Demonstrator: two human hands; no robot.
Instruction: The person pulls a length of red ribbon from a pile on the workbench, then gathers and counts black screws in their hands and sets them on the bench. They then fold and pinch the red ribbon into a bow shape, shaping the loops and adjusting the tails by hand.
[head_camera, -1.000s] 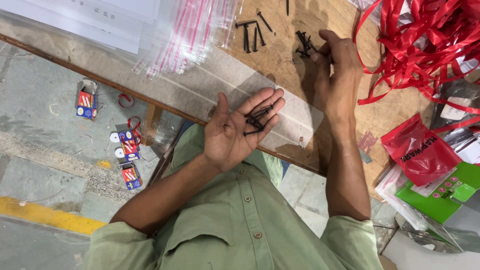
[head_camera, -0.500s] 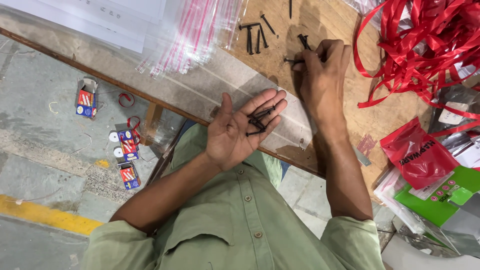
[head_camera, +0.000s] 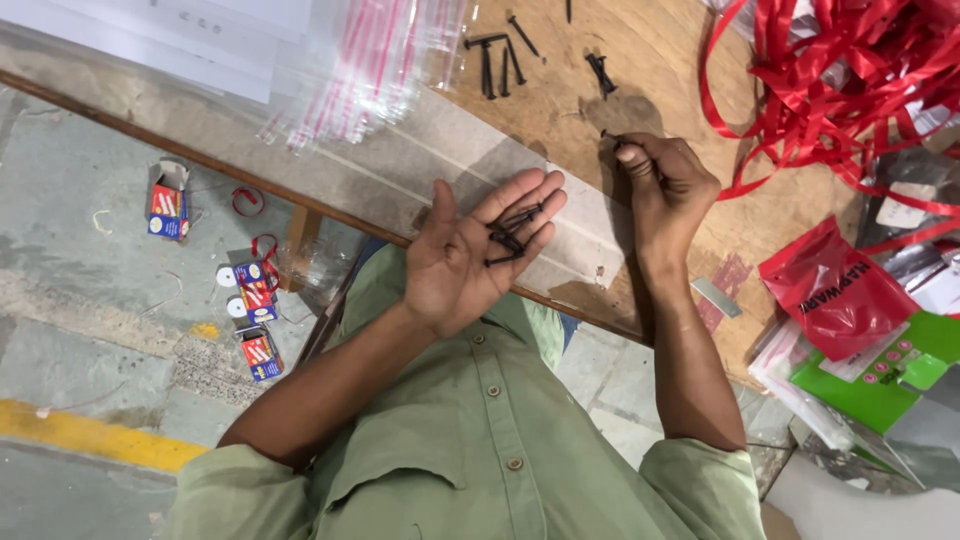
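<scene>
Right then: left hand (head_camera: 478, 262) lay palm-up and wide, w/ a few black screws (head_camera: 510, 236) resting loose across its fingers. Right hand (head_camera: 668, 185) was narrowed to a pinch on one more screw (head_camera: 612, 137) just off the wooden table (head_camera: 640, 60). Risk, imo: any tilt of that flat palm and the screws could roll off to the floor. Zip bags (head_camera: 360, 70) lay flat; contents, if any, unclear. Red pouch (head_camera: 835, 290) was shut.
</scene>
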